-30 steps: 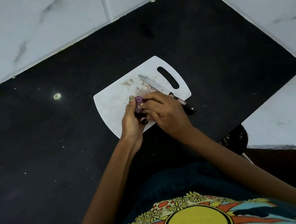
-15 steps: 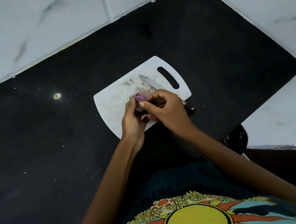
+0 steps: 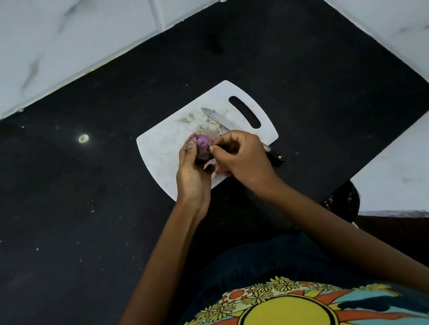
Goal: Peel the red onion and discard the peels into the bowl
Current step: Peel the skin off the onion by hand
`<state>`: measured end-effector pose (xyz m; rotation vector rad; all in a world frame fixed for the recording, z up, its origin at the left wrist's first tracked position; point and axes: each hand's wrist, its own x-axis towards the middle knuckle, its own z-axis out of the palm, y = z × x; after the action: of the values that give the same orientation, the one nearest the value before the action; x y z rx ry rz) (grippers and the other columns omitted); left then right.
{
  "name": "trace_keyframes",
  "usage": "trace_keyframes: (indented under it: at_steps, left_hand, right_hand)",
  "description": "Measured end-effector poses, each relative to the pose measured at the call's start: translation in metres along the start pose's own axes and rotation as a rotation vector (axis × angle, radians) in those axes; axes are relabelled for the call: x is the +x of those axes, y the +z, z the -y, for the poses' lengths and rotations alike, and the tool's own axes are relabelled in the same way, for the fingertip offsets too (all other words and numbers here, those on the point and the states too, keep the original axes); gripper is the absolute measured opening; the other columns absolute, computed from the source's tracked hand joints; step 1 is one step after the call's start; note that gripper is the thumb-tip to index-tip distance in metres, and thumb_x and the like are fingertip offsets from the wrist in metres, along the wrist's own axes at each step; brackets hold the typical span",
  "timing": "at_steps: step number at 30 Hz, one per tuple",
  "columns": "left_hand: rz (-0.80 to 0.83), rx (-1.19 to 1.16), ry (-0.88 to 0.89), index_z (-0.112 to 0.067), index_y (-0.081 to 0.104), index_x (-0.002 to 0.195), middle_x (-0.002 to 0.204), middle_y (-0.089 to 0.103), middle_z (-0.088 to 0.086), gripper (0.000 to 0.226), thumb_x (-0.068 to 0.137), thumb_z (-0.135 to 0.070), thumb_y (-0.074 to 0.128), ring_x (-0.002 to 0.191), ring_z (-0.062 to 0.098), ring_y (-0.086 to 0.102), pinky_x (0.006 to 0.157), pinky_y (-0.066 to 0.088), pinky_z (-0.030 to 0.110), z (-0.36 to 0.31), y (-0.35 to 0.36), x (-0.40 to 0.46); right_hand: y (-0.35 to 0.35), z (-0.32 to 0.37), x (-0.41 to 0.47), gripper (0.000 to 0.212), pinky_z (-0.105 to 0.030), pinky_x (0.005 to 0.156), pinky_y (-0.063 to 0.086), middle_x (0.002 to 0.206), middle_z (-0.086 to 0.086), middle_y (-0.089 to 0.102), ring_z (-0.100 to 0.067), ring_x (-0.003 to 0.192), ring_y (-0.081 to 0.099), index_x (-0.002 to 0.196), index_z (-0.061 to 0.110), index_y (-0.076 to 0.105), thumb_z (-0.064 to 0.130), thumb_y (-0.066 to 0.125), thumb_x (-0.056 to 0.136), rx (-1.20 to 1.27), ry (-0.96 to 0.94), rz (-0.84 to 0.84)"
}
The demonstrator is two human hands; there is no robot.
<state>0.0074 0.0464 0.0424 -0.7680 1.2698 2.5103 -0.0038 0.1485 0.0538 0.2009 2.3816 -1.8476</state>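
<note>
A small purple red onion point(image 3: 202, 145) sits in my left hand point(image 3: 192, 171), whose fingers curl round it just above the white cutting board point(image 3: 164, 145). My right hand point(image 3: 243, 158) is against the onion's right side, with thumb and forefinger pinching at its skin. Loose pale peel point(image 3: 210, 165) hangs below the onion between my hands. Dry peel scraps point(image 3: 212, 129) lie on the board behind the onion. No bowl is in view.
A knife point(image 3: 217, 118) lies on the board with its blade toward the far left and its dark handle point(image 3: 277, 156) over the board's right edge, partly under my right hand. The board rests on a black counter point(image 3: 86, 220) bounded by white tiled walls point(image 3: 50, 46).
My left hand has turned the onion so more purple flesh shows on top. My right hand's pinching fingers have shifted slightly along its right side.
</note>
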Motion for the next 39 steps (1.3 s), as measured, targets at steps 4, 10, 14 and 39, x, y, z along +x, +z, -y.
trace_keyframes:
  at_steps: [4, 10, 14, 39]
  left_hand:
    - [-0.004, -0.015, -0.025, -0.002, 0.052, 0.121, 0.108, 0.065, 0.014, 0.04, 0.103, -0.028, 0.027, 0.09, 0.019, 0.061, 0.072, 0.052, 0.025, -0.001, -0.002, 0.001]
    - [0.052, -0.062, -0.053, -0.01, 0.057, 0.109, 0.081, 0.071, 0.003, 0.039, 0.103, -0.032, 0.025, 0.068, 0.011, 0.062, 0.057, 0.049, 0.02, 0.001, -0.007, 0.003]
    - [0.047, -0.066, -0.078, -0.01, 0.061, 0.103, 0.087, 0.072, 0.005, 0.045, 0.103, -0.037, 0.024, 0.07, 0.014, 0.061, 0.06, 0.049, 0.021, 0.002, -0.006, 0.003]
    - [-0.049, 0.092, -0.029, -0.002, 0.057, 0.109, 0.096, 0.067, 0.011, 0.036, 0.101, -0.033, 0.039, 0.08, 0.014, 0.068, 0.063, 0.054, 0.021, 0.0, -0.001, 0.001]
  right_hand:
    - [-0.005, -0.004, 0.007, 0.002, -0.036, 0.069, 0.057, 0.071, -0.002, 0.067, -0.014, 0.067, 0.064, 0.08, 0.007, 0.066, 0.008, 0.067, 0.082, 0.024, 0.038, -0.067]
    - [-0.013, -0.025, 0.019, 0.005, -0.016, 0.06, 0.051, 0.068, 0.005, 0.065, -0.005, 0.061, 0.061, 0.081, 0.005, 0.067, 0.011, 0.068, 0.081, -0.139, 0.069, -0.148]
    - [-0.014, -0.037, 0.022, 0.005, -0.017, 0.059, 0.046, 0.072, 0.003, 0.064, -0.005, 0.066, 0.058, 0.082, 0.007, 0.067, 0.012, 0.068, 0.081, -0.276, 0.066, -0.166]
    - [-0.011, 0.006, 0.009, 0.022, -0.024, 0.065, 0.058, 0.075, 0.002, 0.072, -0.008, 0.068, 0.068, 0.086, 0.008, 0.072, 0.022, 0.078, 0.071, -0.102, -0.014, 0.05]
